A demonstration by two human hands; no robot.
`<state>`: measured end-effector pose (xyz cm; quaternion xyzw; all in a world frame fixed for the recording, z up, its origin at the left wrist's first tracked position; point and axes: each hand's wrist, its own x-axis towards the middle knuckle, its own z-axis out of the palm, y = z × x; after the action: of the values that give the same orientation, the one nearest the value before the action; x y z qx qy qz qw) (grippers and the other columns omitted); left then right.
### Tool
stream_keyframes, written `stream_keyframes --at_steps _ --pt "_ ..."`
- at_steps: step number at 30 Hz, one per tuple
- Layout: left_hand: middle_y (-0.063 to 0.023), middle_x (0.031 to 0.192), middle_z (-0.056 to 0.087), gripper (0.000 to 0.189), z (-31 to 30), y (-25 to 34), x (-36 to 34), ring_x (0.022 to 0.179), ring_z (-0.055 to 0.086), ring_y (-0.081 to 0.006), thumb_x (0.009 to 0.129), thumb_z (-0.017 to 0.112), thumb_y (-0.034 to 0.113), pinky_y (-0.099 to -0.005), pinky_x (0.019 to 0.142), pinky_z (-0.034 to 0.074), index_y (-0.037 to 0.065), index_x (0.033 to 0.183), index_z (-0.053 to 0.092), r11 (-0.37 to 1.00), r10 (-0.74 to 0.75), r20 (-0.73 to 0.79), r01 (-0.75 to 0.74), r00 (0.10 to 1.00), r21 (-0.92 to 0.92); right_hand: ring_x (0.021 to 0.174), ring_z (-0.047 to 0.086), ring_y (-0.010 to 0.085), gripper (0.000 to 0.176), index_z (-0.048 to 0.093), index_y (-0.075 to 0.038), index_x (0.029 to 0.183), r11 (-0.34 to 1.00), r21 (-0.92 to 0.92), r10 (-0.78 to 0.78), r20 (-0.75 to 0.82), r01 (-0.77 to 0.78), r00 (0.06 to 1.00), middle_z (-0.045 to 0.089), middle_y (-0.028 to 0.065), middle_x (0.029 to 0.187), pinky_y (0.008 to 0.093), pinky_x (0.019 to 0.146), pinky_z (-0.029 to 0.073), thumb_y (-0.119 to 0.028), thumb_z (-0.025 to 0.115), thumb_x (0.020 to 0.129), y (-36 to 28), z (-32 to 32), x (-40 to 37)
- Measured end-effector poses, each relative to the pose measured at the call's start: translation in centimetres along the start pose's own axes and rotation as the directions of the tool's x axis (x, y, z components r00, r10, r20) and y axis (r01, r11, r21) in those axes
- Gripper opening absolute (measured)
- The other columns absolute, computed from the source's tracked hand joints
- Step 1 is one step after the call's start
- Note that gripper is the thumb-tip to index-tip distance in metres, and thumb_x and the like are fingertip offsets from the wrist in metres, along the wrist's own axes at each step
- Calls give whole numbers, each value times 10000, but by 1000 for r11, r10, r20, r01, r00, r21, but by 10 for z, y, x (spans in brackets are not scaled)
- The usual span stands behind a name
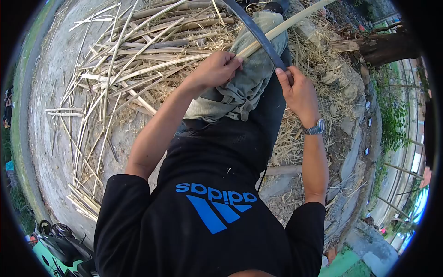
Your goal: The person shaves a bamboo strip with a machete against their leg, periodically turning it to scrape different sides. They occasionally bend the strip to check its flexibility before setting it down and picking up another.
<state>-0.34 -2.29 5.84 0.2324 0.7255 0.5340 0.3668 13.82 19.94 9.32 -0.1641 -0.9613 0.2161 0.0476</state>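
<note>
My left hand (217,69) is closed around the near end of a pale split bamboo strip (295,19), which slants up and right away from me. In my right hand (297,90), fingers wrapped round its near end, is a long dark curved knife (256,32). Its blade crosses over the bamboo strip just beyond my left hand. Under both lies a grey-green cloth (235,99), tied in a knot over my leg. The far end of the knife runs out of view at the top.
Many split bamboo strips (134,69) lie heaped on the concrete ground (55,87) to my left. Thin shavings (314,51) cover the ground ahead and to the right. A tree trunk (387,48) stands at the far right, a motorbike (62,244) at the lower left.
</note>
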Motion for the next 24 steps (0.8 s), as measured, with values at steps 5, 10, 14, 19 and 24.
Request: stream_keyframes --at_steps 5,10,14,19,24 --pt "-87 708 639 378 -2 -10 15 614 607 -186 1045 595 333 -369 601 490 -10 912 685 974 72 -60 -58 996 220 574 659 355 538 618 -36 845 995 71 -63 -36 65 997 604 132 586 451 535 495 -549 601 1009 -25 10 -9" --pt "-159 765 700 414 5 -11 9 751 675 -283 1040 566 344 -430 721 519 -13 893 713 911 390 -105 -368 915 186 548 653 369 499 620 -44 846 890 216 -373 -157 401 914 594 121 559 432 513 496 -518 630 1001 -63 -13 -49" --pt "-141 717 674 422 9 -7 9 679 643 -248 1042 576 349 -406 679 512 -18 888 717 943 126 -119 -81 985 323 563 618 406 661 627 -6 750 994 35 -108 3 108 994 578 193 577 469 544 476 -600 530 1023 18 18 5" --pt "-120 664 641 443 1 -8 8 625 605 -216 1045 577 369 -395 644 497 -13 873 720 954 59 -58 -39 997 297 542 562 400 725 596 25 706 991 43 -132 73 129 989 549 208 575 457 542 439 -625 521 1020 30 16 20" --pt "-41 626 578 433 1 -7 8 575 537 -135 1069 562 362 -319 553 434 1 850 660 988 42 -55 -33 998 149 552 566 373 672 571 6 698 984 106 -150 81 141 985 542 164 572 446 545 438 -590 579 1009 7 13 17"
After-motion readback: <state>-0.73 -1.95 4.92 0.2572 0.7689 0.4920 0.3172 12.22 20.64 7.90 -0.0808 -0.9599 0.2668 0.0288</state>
